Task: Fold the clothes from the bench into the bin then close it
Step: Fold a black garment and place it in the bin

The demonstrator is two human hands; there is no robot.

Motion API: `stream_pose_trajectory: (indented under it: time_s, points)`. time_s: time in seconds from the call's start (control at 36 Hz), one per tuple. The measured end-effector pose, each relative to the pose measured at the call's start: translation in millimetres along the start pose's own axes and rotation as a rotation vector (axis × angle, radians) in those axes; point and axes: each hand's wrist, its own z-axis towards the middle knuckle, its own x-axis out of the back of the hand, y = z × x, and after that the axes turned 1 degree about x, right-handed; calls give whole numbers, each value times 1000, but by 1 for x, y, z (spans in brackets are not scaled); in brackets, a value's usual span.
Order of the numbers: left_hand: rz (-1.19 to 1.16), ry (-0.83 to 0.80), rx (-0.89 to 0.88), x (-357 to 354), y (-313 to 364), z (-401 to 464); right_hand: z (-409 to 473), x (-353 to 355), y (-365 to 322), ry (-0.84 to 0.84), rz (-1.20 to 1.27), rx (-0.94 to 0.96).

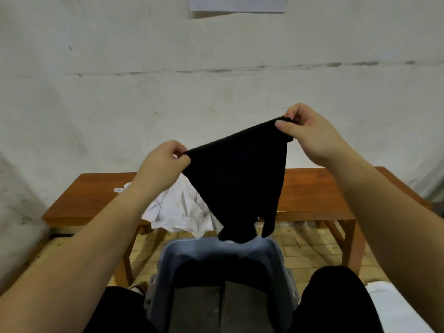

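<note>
Two hands, left point(165, 162) and right point(310, 131), pinching black garment point(235, 179) corners above bin point(168, 255); advise level edge, taut before folding.

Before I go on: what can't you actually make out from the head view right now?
- Bin lid: none seen; the frame's bottom edge cuts the bin off.
- White clothes on the bench: partly hidden by the left hand and black garment; count unclear.
- Black garment's type: bunched between both hands, right hand.
</note>
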Motion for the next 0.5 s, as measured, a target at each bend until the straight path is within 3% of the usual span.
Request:
stream_pose_trajectory:
  time_s: [0.11, 0.17, 0.36, 0.5]
  points:
    - [-413, -104, 84, 11, 6, 13, -4, 20, 14, -42, -59, -54]
    - [-487, -157, 93, 13, 8, 17, -7, 28, 19, -68, -131, -101]
    - [-245, -315, 11, 33, 15, 28, -7, 40, 23, -108, -359, -162]
    - [-89, -173, -84, 44, 31, 30, -2, 43, 20, -33, -257, -78]
